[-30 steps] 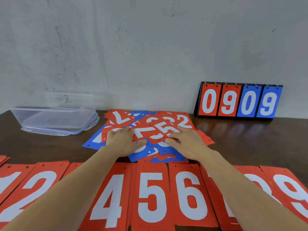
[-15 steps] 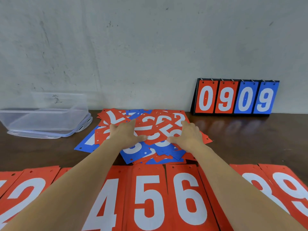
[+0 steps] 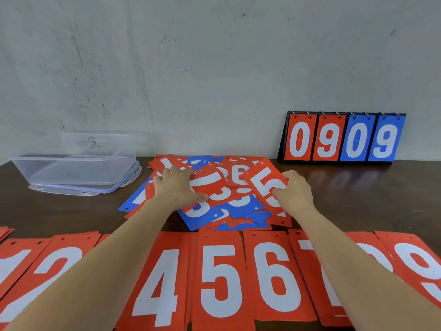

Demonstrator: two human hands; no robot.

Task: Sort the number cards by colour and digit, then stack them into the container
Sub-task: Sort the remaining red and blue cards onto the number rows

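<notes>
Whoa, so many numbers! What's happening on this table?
A person is sorting number cards. The right hand pinches a red 5 card, tilted up off the mixed red and blue pile in the middle. The left hand rests on the pile; whether it grips a card is unclear. Nearer, a row of red cards lies in counting order. The clear container on the left holds no cards yet.

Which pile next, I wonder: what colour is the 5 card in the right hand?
The 5 card is red with a white digit, clearest in the head view.
</notes>
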